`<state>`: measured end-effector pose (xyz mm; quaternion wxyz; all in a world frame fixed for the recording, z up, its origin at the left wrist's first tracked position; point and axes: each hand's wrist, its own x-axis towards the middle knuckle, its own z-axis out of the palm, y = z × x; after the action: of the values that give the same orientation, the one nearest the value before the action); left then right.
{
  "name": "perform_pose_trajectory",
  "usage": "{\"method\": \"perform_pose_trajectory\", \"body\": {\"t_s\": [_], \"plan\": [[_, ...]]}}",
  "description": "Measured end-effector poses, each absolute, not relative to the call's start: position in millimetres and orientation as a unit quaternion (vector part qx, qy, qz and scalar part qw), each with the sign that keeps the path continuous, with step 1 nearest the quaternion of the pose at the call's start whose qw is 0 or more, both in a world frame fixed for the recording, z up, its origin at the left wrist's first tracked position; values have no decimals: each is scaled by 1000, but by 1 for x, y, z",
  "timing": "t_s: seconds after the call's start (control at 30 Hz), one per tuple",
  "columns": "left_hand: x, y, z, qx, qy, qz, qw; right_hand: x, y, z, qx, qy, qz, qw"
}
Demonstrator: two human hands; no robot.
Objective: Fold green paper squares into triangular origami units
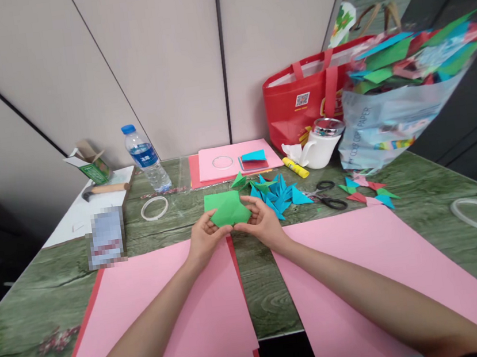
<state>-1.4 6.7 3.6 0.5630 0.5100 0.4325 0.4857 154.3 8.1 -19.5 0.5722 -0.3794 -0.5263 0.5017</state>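
Nearest, a left stack of pink sheets (187,329) with red edges showing beneath and a right pink sheet (353,263) lie on the table (271,299), a strip of green surface showing between them; the forearms reach over both.

Beyond their upper edges, the two hands meet around a folded green paper (230,211), centred in front of the person and apparently lifted a little. It should be very light, crisp yet easily bent, and apt to crease or tear if pinched hard; its side corners and lower edge look the best places to hold. The left hand (205,232) is nearly closed on its left corner, thumb along the lower edge and fingers curled at the side. The right hand (263,220) pinches the right side likewise, thumb low, fingers a little more spread. A flat green area (209,202) shows just behind; whether it is a separate sheet I cannot tell.

Past the hands, to the right, lies a heap of pointed blue pieces (282,196), with black-handled scissors (331,196) beside it. Farther back are a yellow glue stick (296,167) and a white mug (320,148), before a red bag (288,106).
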Motion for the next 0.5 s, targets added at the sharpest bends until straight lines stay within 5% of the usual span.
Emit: {"method": "perform_pose_trajectory", "body": {"t_s": [0.5], "plan": [[-1, 7, -1, 489, 444, 484, 574, 155, 8, -21, -412, -570, 460, 542]]}}
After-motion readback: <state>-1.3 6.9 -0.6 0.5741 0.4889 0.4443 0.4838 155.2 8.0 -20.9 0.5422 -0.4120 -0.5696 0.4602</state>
